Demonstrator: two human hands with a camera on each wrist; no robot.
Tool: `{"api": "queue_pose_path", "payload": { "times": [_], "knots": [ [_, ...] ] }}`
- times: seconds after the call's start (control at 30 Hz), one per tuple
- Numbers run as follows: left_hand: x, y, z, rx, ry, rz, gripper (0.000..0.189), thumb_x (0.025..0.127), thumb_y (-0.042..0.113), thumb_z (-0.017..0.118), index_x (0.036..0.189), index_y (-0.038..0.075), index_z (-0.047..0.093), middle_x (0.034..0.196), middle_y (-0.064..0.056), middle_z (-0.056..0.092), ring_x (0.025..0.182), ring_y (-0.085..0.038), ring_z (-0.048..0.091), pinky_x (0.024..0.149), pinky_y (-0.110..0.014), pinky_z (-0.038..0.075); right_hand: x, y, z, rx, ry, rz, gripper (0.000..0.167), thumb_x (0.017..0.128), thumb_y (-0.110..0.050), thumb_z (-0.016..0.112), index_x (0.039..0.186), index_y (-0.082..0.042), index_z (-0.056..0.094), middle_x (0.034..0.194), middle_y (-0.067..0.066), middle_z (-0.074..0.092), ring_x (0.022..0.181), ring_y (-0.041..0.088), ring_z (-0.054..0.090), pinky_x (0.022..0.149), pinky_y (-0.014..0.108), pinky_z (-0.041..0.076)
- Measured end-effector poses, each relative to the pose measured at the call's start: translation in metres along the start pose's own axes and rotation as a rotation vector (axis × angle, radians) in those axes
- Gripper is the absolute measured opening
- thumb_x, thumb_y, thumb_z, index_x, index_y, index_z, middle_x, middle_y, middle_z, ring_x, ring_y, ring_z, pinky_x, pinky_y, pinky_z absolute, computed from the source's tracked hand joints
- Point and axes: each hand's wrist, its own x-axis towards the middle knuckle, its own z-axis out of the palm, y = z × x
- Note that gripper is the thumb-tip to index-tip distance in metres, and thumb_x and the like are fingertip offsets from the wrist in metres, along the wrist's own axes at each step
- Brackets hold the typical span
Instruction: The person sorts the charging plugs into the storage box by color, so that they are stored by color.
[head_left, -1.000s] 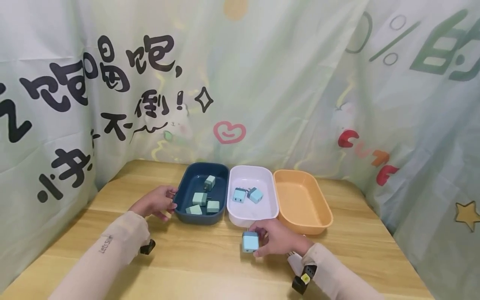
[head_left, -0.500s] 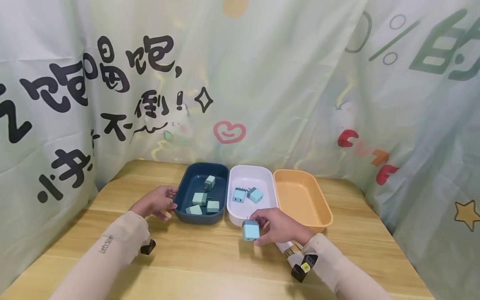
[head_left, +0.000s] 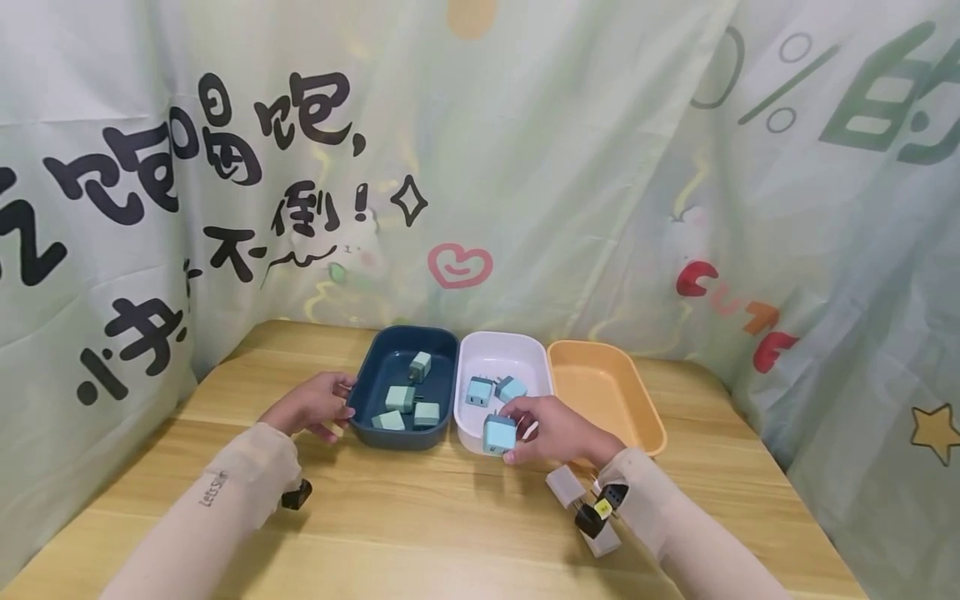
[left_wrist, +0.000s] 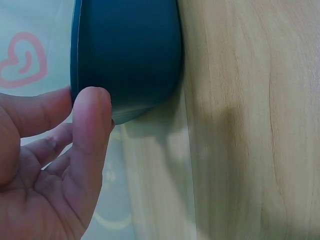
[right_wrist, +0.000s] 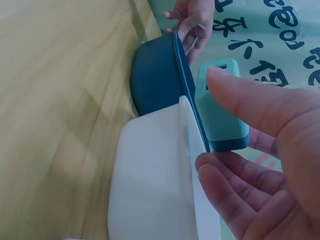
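Observation:
In the head view my left hand (head_left: 309,404) is at the left side of the dark blue bin (head_left: 386,367). Its thumb and index finger pinch the bin's rim, as the left wrist view shows. Several pale green charger plugs (head_left: 400,398) lie inside that bin. My right hand (head_left: 555,429) holds a light blue charger plug (head_left: 499,435) between thumb and fingers, over the front edge of the white bin (head_left: 504,346). Two more light blue charger plugs (head_left: 480,390) lie in the white bin. The right wrist view shows the held charger plug (right_wrist: 222,120) just above the rims.
A yellow-orange bin (head_left: 600,392) stands right of the white one; no plugs show in it. White charger plugs (head_left: 564,486) lie on the wooden table (head_left: 405,525) below my right wrist, partly hidden by the wrist camera (head_left: 591,521). A printed curtain (head_left: 525,167) hangs behind.
My right hand has moved forward and up with the light blue charger plug, from before the white bin to over its front edge. White plugs have come into fuller view. The left hand stays put.

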Motion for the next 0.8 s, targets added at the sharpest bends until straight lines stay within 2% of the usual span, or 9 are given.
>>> {"api": "queue_pose_path", "payload": {
  "times": [0.33,0.47,0.57,0.8],
  "knots": [
    [0.003,-0.001,0.001,-0.006,0.001,0.003,0.06,0.092,-0.01,0.054,0.146,-0.006,0.028,0.137,-0.033,0.04,0.084,-0.031,0.06,0.058,-0.042,0.058,0.017,0.003,-0.011,-0.021,-0.005,-0.014,0.049,0.074,-0.015,0.086,0.115,-0.006,0.063,0.097,0.002,0.062,0.084,0.02,0.063,0.077,0.035,0.057],
    [0.004,-0.002,0.002,-0.006,0.001,0.006,0.059,0.092,-0.009,0.054,0.145,-0.006,0.029,0.137,-0.033,0.04,0.084,-0.031,0.06,0.058,-0.042,0.058,0.024,0.005,-0.013,-0.039,-0.012,-0.008,0.047,0.073,-0.013,0.086,0.113,-0.006,0.063,0.098,0.002,0.063,0.084,0.02,0.062,0.075,0.029,0.056],
    [0.004,-0.003,0.003,-0.003,0.001,0.004,0.059,0.092,-0.01,0.054,0.145,-0.006,0.029,0.137,-0.033,0.04,0.083,-0.031,0.06,0.059,-0.042,0.058,0.031,0.008,-0.014,-0.06,-0.013,0.016,0.047,0.073,-0.015,0.086,0.112,-0.006,0.063,0.096,0.001,0.064,0.084,0.019,0.063,0.075,0.028,0.055],
    [0.003,0.0,0.002,-0.005,0.005,-0.008,0.06,0.092,-0.01,0.054,0.146,-0.006,0.028,0.137,-0.033,0.039,0.082,-0.03,0.06,0.059,-0.042,0.058,0.046,0.009,-0.018,-0.086,-0.015,0.119,0.05,0.072,-0.019,0.087,0.114,-0.005,0.064,0.094,0.001,0.065,0.082,0.016,0.062,0.083,0.033,0.053]
  ]
}}
